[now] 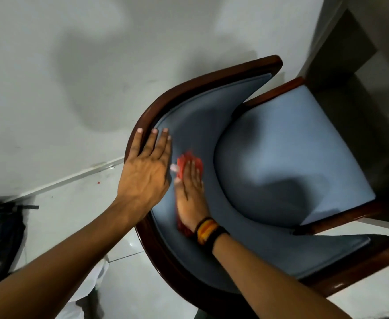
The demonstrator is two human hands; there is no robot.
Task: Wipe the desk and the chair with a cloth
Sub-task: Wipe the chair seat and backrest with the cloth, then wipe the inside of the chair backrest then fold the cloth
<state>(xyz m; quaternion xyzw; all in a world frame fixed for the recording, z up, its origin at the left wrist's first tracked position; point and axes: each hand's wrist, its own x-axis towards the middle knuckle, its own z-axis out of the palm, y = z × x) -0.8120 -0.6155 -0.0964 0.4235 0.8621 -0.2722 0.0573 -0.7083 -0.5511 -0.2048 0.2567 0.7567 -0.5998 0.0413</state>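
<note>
A chair (292,143) with blue-grey padding and a dark red-brown wooden frame fills the middle and right of the view. My left hand (146,169) lies flat on the curved top rail of the backrest, fingers spread over the wood and the padding. My right hand (190,192) presses a red cloth (190,161) against the inner padding of the backrest; the cloth shows past my fingertips and under my wrist. A striped band sits on my right wrist. A dark desk (347,49) corner stands at the upper right, beyond the seat.
A pale wall (96,65) runs behind the chair and meets the white tiled floor (73,215) at a skirting line. A black bag (0,238) lies on the floor at the far left. My foot and trouser leg show at the bottom.
</note>
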